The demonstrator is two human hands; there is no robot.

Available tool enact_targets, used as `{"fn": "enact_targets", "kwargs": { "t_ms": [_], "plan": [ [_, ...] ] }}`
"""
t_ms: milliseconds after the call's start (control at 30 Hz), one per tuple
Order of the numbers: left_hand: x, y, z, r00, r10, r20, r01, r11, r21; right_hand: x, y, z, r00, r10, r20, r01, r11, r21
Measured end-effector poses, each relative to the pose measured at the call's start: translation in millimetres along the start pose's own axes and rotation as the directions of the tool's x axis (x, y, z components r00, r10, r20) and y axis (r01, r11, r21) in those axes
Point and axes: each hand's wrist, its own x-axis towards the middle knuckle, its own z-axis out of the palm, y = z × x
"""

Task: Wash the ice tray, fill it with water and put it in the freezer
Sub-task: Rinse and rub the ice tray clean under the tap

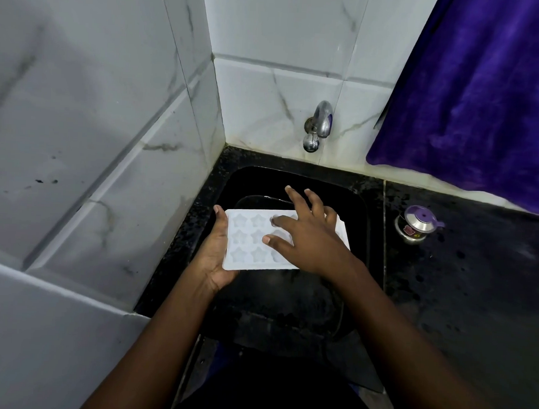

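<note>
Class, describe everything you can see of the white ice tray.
The ice tray is white, flat and rectangular, plastic or silicone by its look, with rows of star-shaped hollows facing up. It is held roughly level over the black sink. The left hand grips its left edge; the right hand rests spread-fingered on top, hiding its right part.

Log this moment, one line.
stage: wash | left hand: holds ice tray over sink | right hand: spread fingers on its top | tap: no water visible

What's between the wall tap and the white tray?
Head view: only the back rim of the black sink and its basin, with fingertips of the right hand poking past the tray.
</note>
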Motion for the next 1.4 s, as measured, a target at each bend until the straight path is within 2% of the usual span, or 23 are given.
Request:
{"fn": "enact_targets", "kwargs": {
  "t_ms": [267, 467, 667, 767, 1033, 1200, 1400],
  "plan": [
    [4, 2, 0, 1.000, -0.007, -0.008, 0.007, 1.000, 0.003, 1, 4, -4, 1.000, -0.009, -0.024, 0.009, 1.000, 0.007],
    [8, 4, 1, 1.000, -0.007, -0.016, 0.007, 1.000, -0.023, 4, 7, -2, 0.999, -0.023, 0.050, 0.022, 1.000, 0.022],
    [8, 4, 5, 1.000, -0.009, 0.004, 0.009, 0.999, -0.037, 8, 1, -1, 0.994, -0.063, -0.089, 0.073, 0.992, 0.107],
    [8, 4, 9, 0.999, -0.030, 0.027, 0.032, 0.996, -0.079, 12, -6, 4, 0.991, -0.116, -0.060, 0.120, 0.991, 0.065],
    [6, 4, 15, 0.998, -0.051, 0.041, 0.054, 0.996, -0.077, 18, -12, 6, 0.995, -0.093, -0.023, 0.094, 0.995, 0.028],
    [4, 2, 15, 1.000, -0.016, 0.025, 0.018, 0.996, -0.086, 17, -10, 3, 0.992, -0.083, -0.090, 0.089, 0.994, 0.059],
    [3, 1, 15, 0.999, -0.019, 0.033, 0.022, 0.996, -0.084, 18, -16, 5, 0.996, -0.084, -0.032, 0.085, 0.996, 0.035]
  ]
}}
